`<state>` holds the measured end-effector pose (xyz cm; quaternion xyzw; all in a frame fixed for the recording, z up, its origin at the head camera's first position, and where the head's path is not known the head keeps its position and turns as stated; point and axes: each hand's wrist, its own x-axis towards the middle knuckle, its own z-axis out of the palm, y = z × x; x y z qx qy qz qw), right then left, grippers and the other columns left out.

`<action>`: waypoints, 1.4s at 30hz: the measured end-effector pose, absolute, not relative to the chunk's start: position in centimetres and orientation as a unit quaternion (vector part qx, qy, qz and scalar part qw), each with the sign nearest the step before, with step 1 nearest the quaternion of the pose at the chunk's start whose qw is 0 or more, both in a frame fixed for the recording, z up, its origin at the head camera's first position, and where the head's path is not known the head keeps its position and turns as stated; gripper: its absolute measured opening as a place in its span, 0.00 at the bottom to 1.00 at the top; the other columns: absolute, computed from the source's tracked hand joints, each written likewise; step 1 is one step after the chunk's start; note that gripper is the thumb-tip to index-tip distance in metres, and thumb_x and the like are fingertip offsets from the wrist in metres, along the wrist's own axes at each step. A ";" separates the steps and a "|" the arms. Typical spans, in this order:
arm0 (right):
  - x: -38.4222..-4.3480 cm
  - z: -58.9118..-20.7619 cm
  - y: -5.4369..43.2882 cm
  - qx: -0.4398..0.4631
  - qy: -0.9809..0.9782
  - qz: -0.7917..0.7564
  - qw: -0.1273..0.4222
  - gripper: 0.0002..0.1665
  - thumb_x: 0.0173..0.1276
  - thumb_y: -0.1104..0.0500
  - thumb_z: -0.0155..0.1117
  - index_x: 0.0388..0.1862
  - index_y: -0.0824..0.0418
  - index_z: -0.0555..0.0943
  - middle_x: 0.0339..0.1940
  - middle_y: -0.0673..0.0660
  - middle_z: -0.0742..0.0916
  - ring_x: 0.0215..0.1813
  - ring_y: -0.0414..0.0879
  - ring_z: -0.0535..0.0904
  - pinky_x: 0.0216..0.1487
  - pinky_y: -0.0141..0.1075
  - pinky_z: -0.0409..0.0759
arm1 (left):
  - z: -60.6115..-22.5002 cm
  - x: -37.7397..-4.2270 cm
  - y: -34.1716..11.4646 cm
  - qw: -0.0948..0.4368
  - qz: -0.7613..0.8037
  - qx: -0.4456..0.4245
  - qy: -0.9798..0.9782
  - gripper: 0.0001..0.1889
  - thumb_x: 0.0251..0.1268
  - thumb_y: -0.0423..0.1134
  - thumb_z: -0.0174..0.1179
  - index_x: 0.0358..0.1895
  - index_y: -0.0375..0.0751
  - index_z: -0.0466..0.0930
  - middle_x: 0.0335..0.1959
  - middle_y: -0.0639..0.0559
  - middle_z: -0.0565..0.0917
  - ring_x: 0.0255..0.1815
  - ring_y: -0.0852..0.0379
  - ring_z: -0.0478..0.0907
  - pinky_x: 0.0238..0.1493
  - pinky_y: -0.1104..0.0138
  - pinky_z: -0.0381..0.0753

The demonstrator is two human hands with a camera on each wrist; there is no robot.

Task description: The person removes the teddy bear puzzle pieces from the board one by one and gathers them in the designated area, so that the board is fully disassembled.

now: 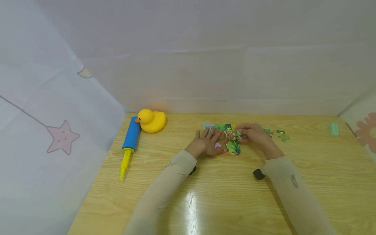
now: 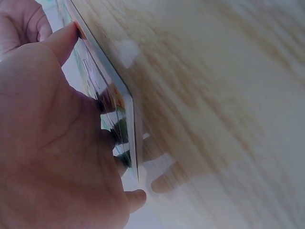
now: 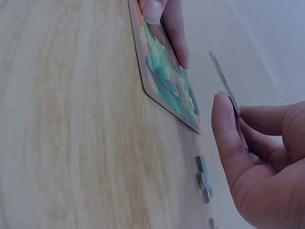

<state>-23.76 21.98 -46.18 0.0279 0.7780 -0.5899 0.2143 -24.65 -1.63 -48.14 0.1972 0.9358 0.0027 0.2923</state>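
Observation:
A picture puzzle (image 1: pixel 233 148) with green leaves and a brown figure lies on the wooden table. Spread across its left part is my left hand (image 1: pixel 206 143), fingers extended; in the left wrist view the thumb rests at the board's edge (image 2: pixel 125 91). My right hand (image 1: pixel 254 135) pinches a puzzle piece (image 1: pixel 236 134) over the right side of the board. Seen from the right wrist, that thin piece (image 3: pixel 220 71) is held tilted between thumb and fingers, raised above the puzzle.
Loose puzzle pieces (image 1: pixel 283 137) lie right of the board. At the left stand a yellow rubber duck (image 1: pixel 152 122) and, beside it, a blue and yellow hand pump (image 1: pixel 131 135). A small mint-green bumpy object (image 1: pixel 334 129) sits at the far right. White patterned sheets (image 1: pixel 188 75) surround the table.

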 end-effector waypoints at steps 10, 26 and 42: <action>-23.0 -45.6 24.0 0.028 0.754 -0.625 0.201 0.26 0.82 0.59 0.51 0.74 0.68 0.70 0.47 0.48 0.82 0.42 0.38 0.82 0.54 0.34 0.86 | -48.7 -25.0 -1.8 0.281 0.006 0.205 0.938 0.49 0.61 0.85 0.30 0.78 0.73 0.18 0.82 0.61 0.20 0.84 0.52 0.18 0.80 0.40 0.23; -21.9 -45.3 29.2 0.038 0.702 -0.682 0.201 0.30 0.84 0.60 0.47 0.78 0.73 0.59 0.45 0.42 0.87 0.46 0.36 0.88 0.54 0.34 0.85 | -49.1 -25.3 -2.0 0.280 0.003 0.213 0.936 0.50 0.61 0.85 0.31 0.78 0.72 0.18 0.82 0.60 0.20 0.84 0.49 0.18 0.79 0.36 0.24; -19.5 -46.9 35.2 0.058 0.708 -0.674 0.201 0.37 0.83 0.57 0.50 0.80 0.75 0.52 0.46 0.40 0.86 0.47 0.34 0.86 0.54 0.32 0.85 | -47.3 -23.9 -2.5 0.279 0.022 0.218 0.935 0.49 0.64 0.82 0.34 0.81 0.70 0.23 0.84 0.59 0.23 0.85 0.49 0.22 0.79 0.35 0.26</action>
